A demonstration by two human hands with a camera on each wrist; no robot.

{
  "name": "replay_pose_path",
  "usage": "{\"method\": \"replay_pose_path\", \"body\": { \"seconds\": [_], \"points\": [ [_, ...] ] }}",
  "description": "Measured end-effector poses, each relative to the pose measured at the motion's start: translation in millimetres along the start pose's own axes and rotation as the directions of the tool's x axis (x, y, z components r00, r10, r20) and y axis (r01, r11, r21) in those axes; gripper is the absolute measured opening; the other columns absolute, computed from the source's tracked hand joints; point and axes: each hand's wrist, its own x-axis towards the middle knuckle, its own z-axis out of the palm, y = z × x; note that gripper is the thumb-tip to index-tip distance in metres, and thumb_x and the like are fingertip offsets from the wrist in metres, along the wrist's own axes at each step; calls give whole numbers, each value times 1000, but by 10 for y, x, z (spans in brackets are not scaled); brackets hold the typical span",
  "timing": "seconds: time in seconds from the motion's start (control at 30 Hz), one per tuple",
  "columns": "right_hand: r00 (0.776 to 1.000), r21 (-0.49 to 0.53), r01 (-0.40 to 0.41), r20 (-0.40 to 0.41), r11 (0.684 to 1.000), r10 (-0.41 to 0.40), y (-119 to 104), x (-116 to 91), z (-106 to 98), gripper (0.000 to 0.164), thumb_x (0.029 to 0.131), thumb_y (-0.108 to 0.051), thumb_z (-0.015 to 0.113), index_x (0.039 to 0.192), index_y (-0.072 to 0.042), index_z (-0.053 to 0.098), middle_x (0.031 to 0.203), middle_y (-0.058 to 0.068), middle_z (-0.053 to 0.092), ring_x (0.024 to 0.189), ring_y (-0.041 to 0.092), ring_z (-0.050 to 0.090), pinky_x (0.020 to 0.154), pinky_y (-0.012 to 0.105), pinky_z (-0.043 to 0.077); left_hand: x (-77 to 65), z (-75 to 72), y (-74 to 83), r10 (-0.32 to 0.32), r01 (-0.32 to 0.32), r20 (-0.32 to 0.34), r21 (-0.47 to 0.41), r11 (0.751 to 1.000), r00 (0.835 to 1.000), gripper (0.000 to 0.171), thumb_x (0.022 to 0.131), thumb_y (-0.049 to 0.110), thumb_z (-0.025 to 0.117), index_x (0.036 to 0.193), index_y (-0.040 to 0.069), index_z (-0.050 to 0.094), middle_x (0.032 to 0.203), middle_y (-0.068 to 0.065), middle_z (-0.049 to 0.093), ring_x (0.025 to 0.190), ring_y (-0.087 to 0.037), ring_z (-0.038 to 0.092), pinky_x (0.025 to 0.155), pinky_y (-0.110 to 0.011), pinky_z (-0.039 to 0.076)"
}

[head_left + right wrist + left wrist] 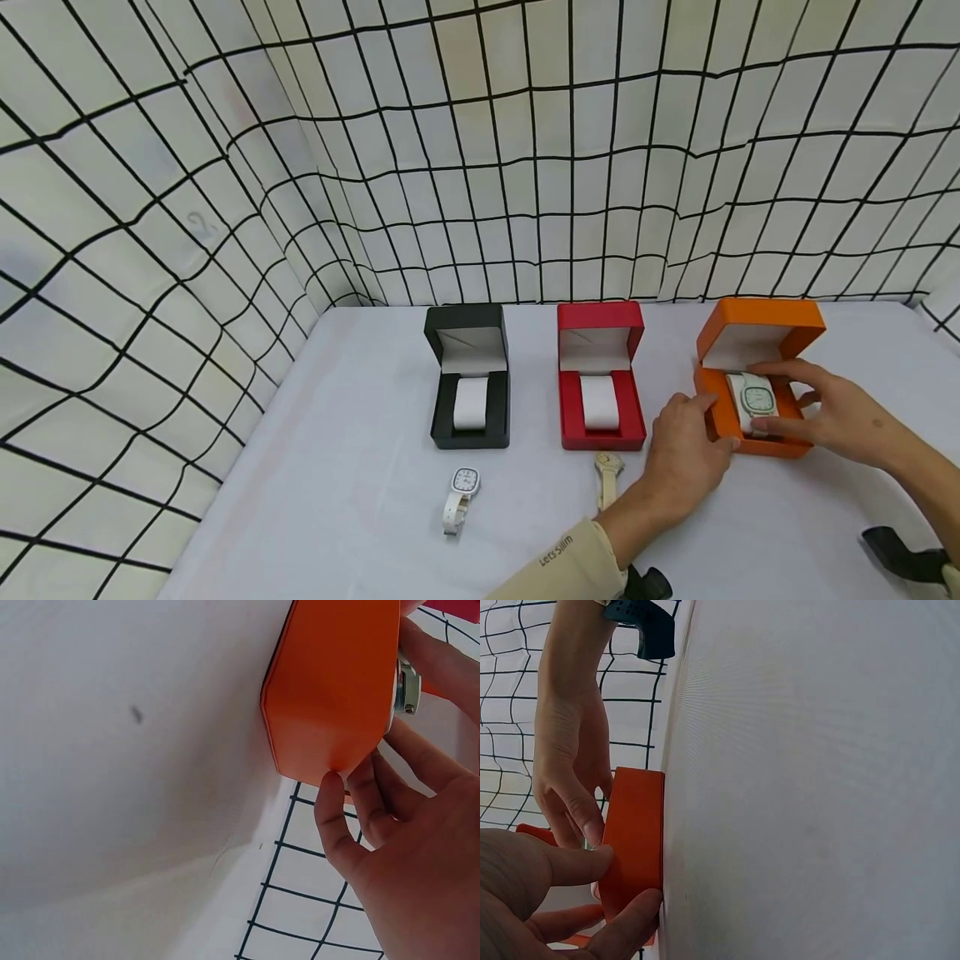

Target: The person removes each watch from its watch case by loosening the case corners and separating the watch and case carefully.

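On the right of the table in the head view stands an orange watch box (724,421), its lid raised. Inside it lies a white-strapped watch (759,401) with a rounded square face. My right hand (847,412) spans this watch, thumb at its lower end and a finger at its upper end. In the right wrist view the little finger (330,802) touches the box's side, and the watch's edge (409,688) shows above the rim. My left hand (686,458) grips the box's left front corner; the left wrist view shows its thumb and fingers (634,922) against the orange wall.
A red box (566,408) and a black box (444,408) stand open, each with a white cushion. A white watch (465,481) lies before the black box. A cream watch (608,467) is partly behind my left forearm. Black netting (572,158) rises behind and left.
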Motion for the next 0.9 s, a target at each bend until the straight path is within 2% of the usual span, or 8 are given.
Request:
{"method": "replay_pose_path", "body": {
  "seconds": [0.07,0.13,0.3,0.37,0.43,0.57,0.67,0.9],
  "points": [
    [1000,0,13,-6,1000,-13,2,-1,8,76,80,-35,91,142,-6,57,137,22,57,96,-6,39,74,17,48,0,1,-2,4,-4,-4,9,1000,1000,54,87,19,85,138,16,67,104,4,65,86,6,52,75,-7,50],
    [1000,1,17,-4,1000,-17,1,3,12,77,80,-33,91,142,-5,57,136,23,56,95,-6,39,74,17,48,1,3,-5,10,-9,-10,19,1000,1000,54,87,20,85,137,16,67,103,3,65,85,6,51,74,-7,49],
    [1000,-12,12,13,1000,-11,-27,22,5,79,77,-31,93,140,-2,55,134,25,56,105,20,49,75,20,47,7,2,-11,18,-18,-10,26,1000,1000,53,87,20,85,137,15,67,103,3,65,85,6,51,75,-7,49],
    [1000,-24,16,5,1000,-16,-41,22,0,79,75,-33,95,137,-3,56,132,23,59,103,25,52,75,20,47,9,-1,-13,20,-20,-10,27,999,1000,53,87,21,85,137,15,67,103,3,64,85,6,51,75,-7,49],
    [1000,-26,31,6,999,-31,-42,19,-8,79,73,-33,95,135,-3,56,131,23,60,102,24,53,74,20,47,9,-2,-13,19,-19,-10,27,999,1000,53,87,21,85,137,15,67,103,3,64,86,6,51,76,-7,49],
    [999,-43,34,-6,999,-34,-39,2,-18,80,71,-37,96,134,-7,58,129,20,62,97,5,50,74,19,48,9,2,-11,17,-16,-13,32,999,1000,53,87,20,85,137,15,67,103,4,64,86,6,51,76,-7,49],
    [999,-60,26,-24,998,-28,-37,-22,-19,80,70,-40,97,133,-11,59,127,18,64,95,2,50,74,18,50,7,9,-12,22,-21,-8,35,999,1000,53,87,21,85,137,15,67,103,4,64,85,6,51,75,-6,49],
    [996,-61,40,-73,997,-45,-53,-69,-68,75,70,-39,97,131,-14,60,124,20,66,98,36,64,70,20,52,13,10,-20,31,-30,-18,42,999,999,51,87,20,85,135,14,68,104,4,65,86,6,52,76,-5,49]
  ]
}}
